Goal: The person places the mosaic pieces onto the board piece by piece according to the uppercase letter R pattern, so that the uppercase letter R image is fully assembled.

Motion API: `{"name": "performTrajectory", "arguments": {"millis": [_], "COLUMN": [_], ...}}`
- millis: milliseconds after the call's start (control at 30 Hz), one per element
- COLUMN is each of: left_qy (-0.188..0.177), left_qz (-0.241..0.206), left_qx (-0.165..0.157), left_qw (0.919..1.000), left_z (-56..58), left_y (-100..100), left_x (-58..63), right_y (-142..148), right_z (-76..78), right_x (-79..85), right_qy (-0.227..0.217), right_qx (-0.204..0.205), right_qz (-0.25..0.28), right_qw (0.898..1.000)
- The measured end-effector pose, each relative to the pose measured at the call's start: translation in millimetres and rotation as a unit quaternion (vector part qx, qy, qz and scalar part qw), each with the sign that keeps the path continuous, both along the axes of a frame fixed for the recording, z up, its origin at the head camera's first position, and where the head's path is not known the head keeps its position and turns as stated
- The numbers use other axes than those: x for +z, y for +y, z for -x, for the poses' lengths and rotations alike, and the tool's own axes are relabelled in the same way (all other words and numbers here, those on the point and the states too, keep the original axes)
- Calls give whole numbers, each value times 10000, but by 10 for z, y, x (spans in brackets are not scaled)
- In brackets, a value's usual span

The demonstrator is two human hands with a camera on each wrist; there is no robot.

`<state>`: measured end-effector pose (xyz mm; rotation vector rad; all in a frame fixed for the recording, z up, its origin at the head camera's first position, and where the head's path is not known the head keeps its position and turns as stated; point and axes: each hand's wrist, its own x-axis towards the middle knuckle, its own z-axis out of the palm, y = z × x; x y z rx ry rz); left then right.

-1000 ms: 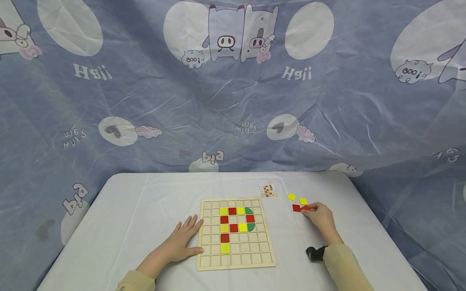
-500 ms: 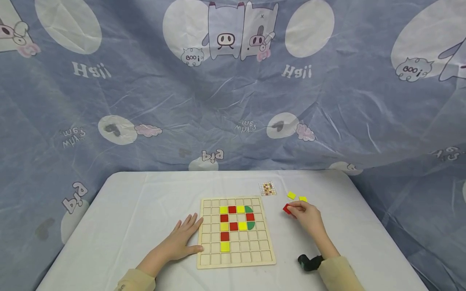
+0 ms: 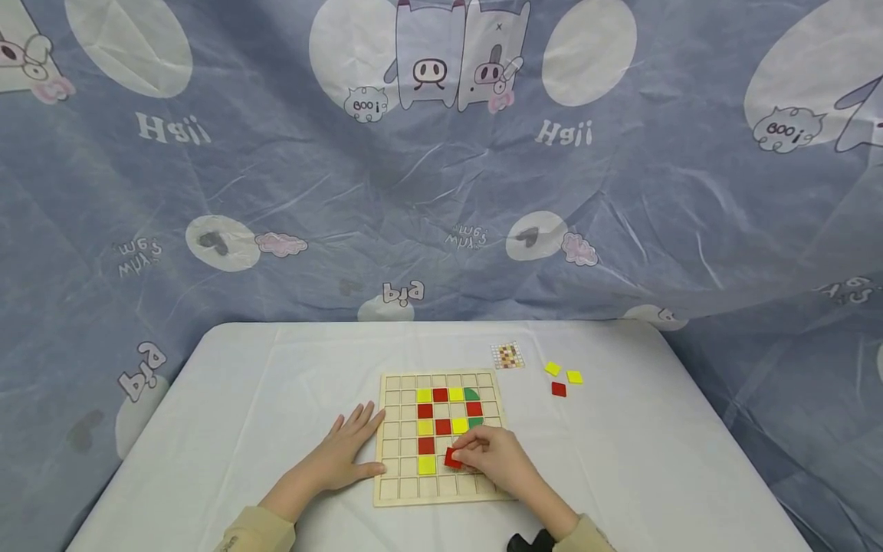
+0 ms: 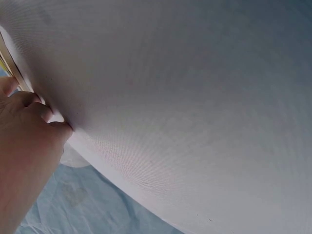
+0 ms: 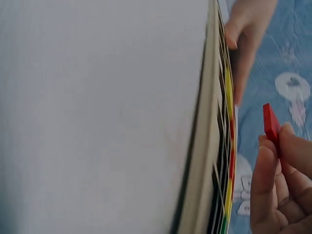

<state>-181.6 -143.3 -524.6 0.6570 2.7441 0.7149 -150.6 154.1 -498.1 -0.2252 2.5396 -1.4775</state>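
Between thumb and fingers my right hand (image 3: 498, 458) pinches a red square tile (image 3: 452, 458) above the wooden grid board (image 3: 403, 491). The right wrist view shows this red tile (image 5: 271, 126) held at its edge, apart from the board's surface. My left hand (image 3: 339, 458) lies with fingers spread, its fingertips and thumb at the board's left edge. Red tiles (image 3: 425, 445), yellow tiles (image 3: 427, 464) and green rounded pieces (image 3: 472, 394) sit in the board's cells, forming a P-like shape. My right hand partly covers the lower green piece. In the left wrist view, the left hand (image 4: 29, 131) reaches the board's edge.
Right of the board lie two yellow tiles (image 3: 575, 377) and one red tile (image 3: 559, 389) on the white tablecloth (image 3: 290, 383). A small printed pattern card (image 3: 507, 356) lies behind the board's right corner. A patterned blue curtain (image 3: 441, 192) hangs behind the table.
My right hand has picked a red tile from the loose pieces at right and carried it left over the board. The left hand has stayed at the board's edge.
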Motion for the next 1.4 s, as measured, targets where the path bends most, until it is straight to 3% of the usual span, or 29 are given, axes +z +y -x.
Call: {"name": "performTrajectory", "arguments": {"millis": [133,467,833,1033,1200,1400], "left_qy": [47,-2,-47,-75,-77,-45], "left_qz": [13,63,45,69,41,21], "left_qx": [16,45,45,78,74,45], "left_qw": [10000,10000,10000,9999,9999,10000], "left_z": [5,6,15,0,-11,-4], "left_y": [1,6,8,5,7,8], "left_x": [-8,-16,10,21,36,22], "right_y": [-177,-368,-455,-426,-212,323], "right_z": [-62,-110,-128,-130,5,350], "right_x": [-44,-71,-59,-11,75,141], "right_qy": [139,498,917,792,790,680], "right_qx": [346,776,722,668,197,-1041], "right_qz": [-178,-661,-1275,-1149,-888,-774], "right_qw": [9991,9935,9849,9880,9927,9892]}}
